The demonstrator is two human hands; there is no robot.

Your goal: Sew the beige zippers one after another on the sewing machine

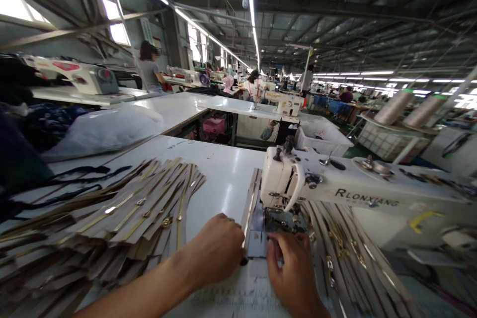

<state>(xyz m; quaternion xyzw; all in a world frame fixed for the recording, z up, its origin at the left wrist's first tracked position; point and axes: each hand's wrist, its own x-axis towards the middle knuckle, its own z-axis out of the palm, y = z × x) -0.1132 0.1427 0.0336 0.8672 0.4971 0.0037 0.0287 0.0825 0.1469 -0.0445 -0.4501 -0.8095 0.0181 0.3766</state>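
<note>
My left hand (222, 250) is closed at the near end of a grey zipper (251, 203) with shiny teeth. This zipper lies lengthwise just left of the presser foot of a white sewing machine (286, 181). My right hand (292, 271) is curled in front of the needle area, its fingertips drawn together by the metal plate (259, 243); whatever they hold is too small to make out. Left of my hands spreads a large pile of grey zippers (141, 213) with gold teeth and sliders. More zippers (346, 243) lie beneath the machine's arm at the right.
A white plastic bag (108, 129) and dark straps (74, 179) lie at the left. Beyond the machine stands a white bin (324, 134). Two thread cones (394, 107) stand at the right. Another sewing machine (283, 102) is ahead, and a person (150, 69) is at the back left.
</note>
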